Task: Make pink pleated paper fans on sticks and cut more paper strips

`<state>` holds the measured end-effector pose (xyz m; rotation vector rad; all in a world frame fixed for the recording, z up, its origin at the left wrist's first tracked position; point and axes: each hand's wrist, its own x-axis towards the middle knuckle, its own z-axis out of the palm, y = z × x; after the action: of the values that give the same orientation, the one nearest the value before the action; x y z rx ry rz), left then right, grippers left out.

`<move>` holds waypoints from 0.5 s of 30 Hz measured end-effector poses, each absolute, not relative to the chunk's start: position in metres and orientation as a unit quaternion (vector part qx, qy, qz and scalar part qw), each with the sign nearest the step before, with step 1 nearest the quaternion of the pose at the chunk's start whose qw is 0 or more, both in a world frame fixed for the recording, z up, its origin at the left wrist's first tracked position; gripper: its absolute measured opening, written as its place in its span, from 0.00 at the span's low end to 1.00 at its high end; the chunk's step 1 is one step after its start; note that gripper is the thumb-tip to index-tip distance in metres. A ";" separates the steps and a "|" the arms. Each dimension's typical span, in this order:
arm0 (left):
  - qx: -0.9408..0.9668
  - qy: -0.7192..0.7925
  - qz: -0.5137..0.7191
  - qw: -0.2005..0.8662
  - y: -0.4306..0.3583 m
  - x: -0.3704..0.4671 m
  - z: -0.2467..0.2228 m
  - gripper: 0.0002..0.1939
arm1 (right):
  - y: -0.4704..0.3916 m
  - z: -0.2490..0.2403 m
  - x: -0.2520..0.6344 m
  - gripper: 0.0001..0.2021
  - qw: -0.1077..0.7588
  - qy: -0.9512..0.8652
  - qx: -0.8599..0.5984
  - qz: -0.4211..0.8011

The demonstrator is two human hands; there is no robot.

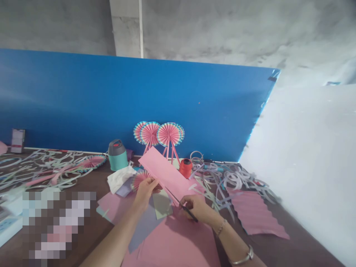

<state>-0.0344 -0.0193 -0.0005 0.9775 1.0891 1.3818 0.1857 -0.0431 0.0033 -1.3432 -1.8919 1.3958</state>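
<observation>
Three pink pleated paper fans (pixel 158 134) on sticks lean against the blue board (pixel 83 104), with a teal flask (pixel 117 155) to their left and a red thread spool (pixel 185 167) to their right. Curled paper strips (pixel 230 178) lie scattered on the brown table (pixel 278 248) beside a pleated pink sheet (pixel 256 213), and a crumpled white tissue (pixel 120 178) sits near the flask.

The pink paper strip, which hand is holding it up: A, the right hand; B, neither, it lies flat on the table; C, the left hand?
C: the left hand grips the lower edge of the pink paper strip and lifts it, while the right hand holds scissors at its edge.
</observation>
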 end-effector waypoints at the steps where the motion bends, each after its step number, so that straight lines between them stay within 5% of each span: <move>1: 0.411 0.456 0.580 0.536 -0.020 -0.034 0.000 0.17 | -0.043 0.003 0.185 0.09 0.217 -0.684 -0.482 0.503; 15: 0.409 0.461 0.575 0.538 -0.020 -0.033 0.001 0.18 | -0.041 -0.004 0.187 0.08 0.226 -0.681 -0.477 0.507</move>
<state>-0.0332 -0.0205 0.0010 0.9734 1.0973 1.3692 0.1873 -0.0409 -0.0036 -1.3145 -1.8778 1.3980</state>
